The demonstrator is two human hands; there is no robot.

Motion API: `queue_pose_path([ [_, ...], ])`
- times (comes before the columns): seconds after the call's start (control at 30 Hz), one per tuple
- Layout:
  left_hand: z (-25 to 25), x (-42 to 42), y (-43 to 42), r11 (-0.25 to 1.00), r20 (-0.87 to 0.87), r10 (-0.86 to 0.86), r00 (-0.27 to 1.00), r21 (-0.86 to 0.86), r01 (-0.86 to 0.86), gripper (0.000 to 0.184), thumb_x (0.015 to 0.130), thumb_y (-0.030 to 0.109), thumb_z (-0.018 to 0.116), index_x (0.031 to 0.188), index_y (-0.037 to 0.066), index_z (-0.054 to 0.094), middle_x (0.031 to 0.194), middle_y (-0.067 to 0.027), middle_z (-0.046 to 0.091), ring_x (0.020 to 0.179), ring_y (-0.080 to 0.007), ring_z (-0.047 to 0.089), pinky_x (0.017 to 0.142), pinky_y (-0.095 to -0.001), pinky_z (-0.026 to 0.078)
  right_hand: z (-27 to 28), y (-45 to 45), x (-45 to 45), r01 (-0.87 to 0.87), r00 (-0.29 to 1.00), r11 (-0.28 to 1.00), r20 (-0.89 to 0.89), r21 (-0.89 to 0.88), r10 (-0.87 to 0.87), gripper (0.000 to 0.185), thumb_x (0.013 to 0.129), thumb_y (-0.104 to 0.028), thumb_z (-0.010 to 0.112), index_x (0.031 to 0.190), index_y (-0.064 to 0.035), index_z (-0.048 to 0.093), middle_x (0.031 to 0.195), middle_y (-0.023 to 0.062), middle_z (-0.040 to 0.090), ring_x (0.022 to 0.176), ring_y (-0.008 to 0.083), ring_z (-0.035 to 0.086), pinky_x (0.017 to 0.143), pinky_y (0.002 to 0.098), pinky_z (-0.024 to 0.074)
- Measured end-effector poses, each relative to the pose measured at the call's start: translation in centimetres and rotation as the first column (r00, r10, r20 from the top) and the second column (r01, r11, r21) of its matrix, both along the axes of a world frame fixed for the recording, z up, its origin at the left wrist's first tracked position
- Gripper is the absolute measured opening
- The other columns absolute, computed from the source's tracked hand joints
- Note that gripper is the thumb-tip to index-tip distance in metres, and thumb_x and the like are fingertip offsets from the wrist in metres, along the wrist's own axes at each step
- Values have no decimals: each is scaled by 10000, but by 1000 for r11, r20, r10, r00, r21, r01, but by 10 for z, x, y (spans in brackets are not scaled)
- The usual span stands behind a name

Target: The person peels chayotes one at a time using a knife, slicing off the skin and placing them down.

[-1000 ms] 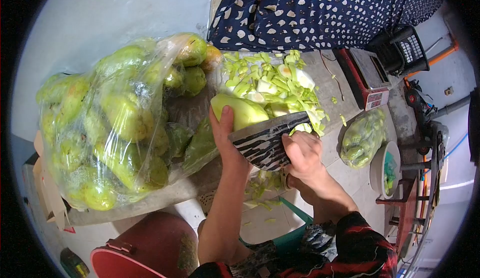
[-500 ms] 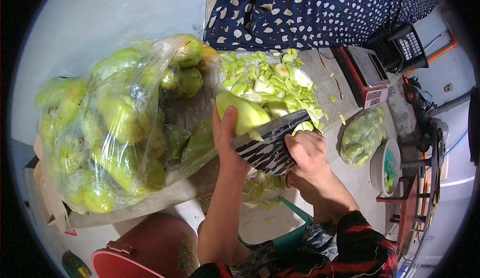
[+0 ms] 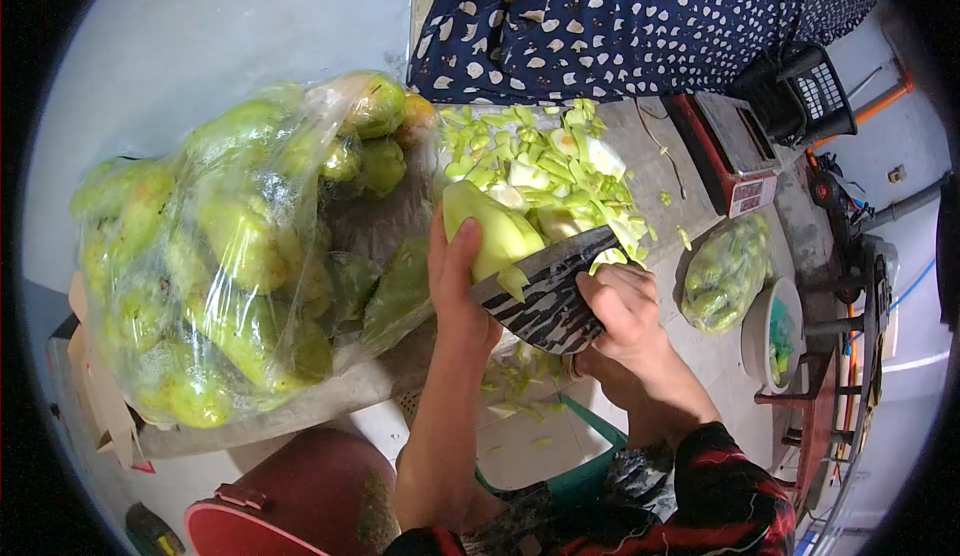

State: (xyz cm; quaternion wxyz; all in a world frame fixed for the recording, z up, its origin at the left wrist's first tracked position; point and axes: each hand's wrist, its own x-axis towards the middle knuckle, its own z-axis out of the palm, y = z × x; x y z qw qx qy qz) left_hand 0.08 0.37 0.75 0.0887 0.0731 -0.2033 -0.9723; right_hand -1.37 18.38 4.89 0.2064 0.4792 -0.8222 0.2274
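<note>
A pale green peeled fruit (image 3: 487,231) is gripped by my left hand (image 3: 458,271), thumb along its side. My right hand (image 3: 622,306) is closed round the handle of a wide dark blade with pale streaks (image 3: 545,296). The blade's upper left corner touches the fruit's lower end, where a strip of flesh hangs. Green peelings (image 3: 490,151) and white cut pieces (image 3: 603,158) lie heaped beyond my hands. To the left, a clear plastic bag (image 3: 240,226) holds several green fruits.
A red scale (image 3: 705,156) stands at the back right, near a black basket (image 3: 822,96). Lower right are a filled plastic bag (image 3: 727,276) and a white basin (image 3: 757,341). A red bucket (image 3: 300,491) stands below the table's near edge. Dotted dark cloth (image 3: 620,26) hangs behind.
My hands, the fruit and the blade have shifted slightly right. A strip at the fruit's lower end has grown longer along the blade.
</note>
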Motion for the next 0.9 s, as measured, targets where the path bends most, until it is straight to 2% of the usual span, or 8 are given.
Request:
queue_pose_path([
  [0.13,-4,1,2,996,49,44,998,-81,-40,593,908,205,574,1423,24,342,1278,-139,517,1127,-235,558,960,-352,460,-16,3,-16,113,993,993,50,-28,-111,393,530,-76,702,892,-17,560,638,111,490,554,305,555,491,400,431],
  [0.2,-2,0,-1,979,84,58,995,-202,-40,572,884,328,561,1367,54,424,1260,-117,553,1149,-254,557,999,-383,441,-23,10,-22,165,984,986,65,13,-165,431,517,-66,722,914,-22,557,648,120,507,567,318,563,514,400,442],
  [0.3,0,2,-4,982,110,27,994,-189,-6,601,871,336,571,1374,43,422,1275,-123,546,1175,-256,543,1007,-382,434,-17,4,-18,2,1000,992,18,-124,1,344,574,-69,745,862,30,584,595,82,453,474,279,501,454,367,394],
  [0.43,7,3,-4,984,71,-50,996,-165,61,623,865,332,576,1392,43,411,1295,-129,536,1191,-267,533,1015,-391,429,5,-2,-5,-62,998,992,18,-114,65,386,569,-124,770,866,42,586,589,80,427,456,272,462,440,366,367],
  [0.6,2,5,-6,981,73,-33,997,-189,46,632,882,309,564,1424,40,381,1341,-136,511,1218,-275,520,1038,-399,413,-15,9,-17,54,997,996,64,-67,-50,382,570,-97,771,881,21,584,609,88,463,491,290,504,464,365,389],
  [0.67,0,5,-11,978,43,-69,997,-196,76,625,893,291,553,1433,35,369,1360,-138,498,1238,-277,507,1055,-400,399,-18,9,-17,82,994,995,75,-50,-78,384,551,-89,749,877,-6,565,656,116,525,566,312,572,513,404,448],
  [0.83,3,5,-6,959,82,-101,992,-257,119,765,799,349,629,1429,5,362,1291,-147,536,1125,-249,569,957,-364,473,-2,5,-7,24,997,997,76,-67,-19,364,563,-97,720,881,-19,563,651,106,504,561,311,556,495,395,435],
  [0.9,5,8,-5,955,78,-113,991,-266,130,768,793,338,631,1429,3,360,1289,-152,536,1125,-251,569,958,-361,472,-23,13,-20,156,981,988,116,-14,-153,326,586,-67,716,871,-12,570,638,101,505,537,306,552,481,376,430],
])
